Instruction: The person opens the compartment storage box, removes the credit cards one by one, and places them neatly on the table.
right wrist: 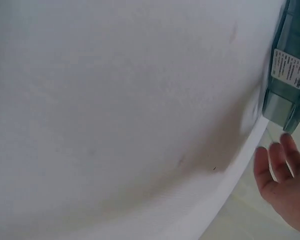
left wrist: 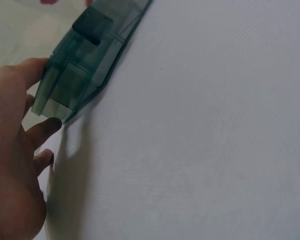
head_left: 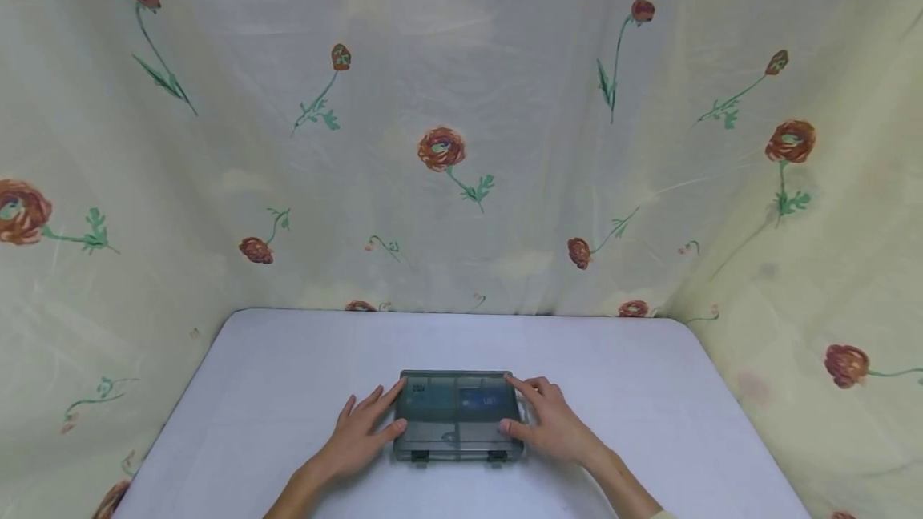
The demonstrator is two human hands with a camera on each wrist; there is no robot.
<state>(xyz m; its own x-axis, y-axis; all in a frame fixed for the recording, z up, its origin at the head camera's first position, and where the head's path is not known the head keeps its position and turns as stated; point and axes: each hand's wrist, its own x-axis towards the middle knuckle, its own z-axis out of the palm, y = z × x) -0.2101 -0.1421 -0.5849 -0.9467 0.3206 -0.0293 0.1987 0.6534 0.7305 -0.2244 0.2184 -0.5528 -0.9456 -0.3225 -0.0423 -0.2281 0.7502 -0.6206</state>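
A translucent dark green plastic box (head_left: 433, 431) with a lid and inner dividers lies flat on the white table. Two dark latches (head_left: 420, 456) sit along its near side. Through the lid shows a blue item (head_left: 477, 401) with pale letters; its kind is unclear. My left hand (head_left: 353, 439) touches the box's left side, with thumb near the front and forefinger at the far corner, fingers spread. On the other side my right hand (head_left: 554, 425) has its thumb over the lid's right edge and its forefinger by the far right corner. Its other fingers (right wrist: 262, 165) stay off the box.
The white table (head_left: 303, 359) extends around the box, with rounded far corners. Pale curtains (head_left: 505, 86) with printed red flowers hang behind and on both sides. A white printed label (right wrist: 289, 68) shows on the box in the right wrist view.
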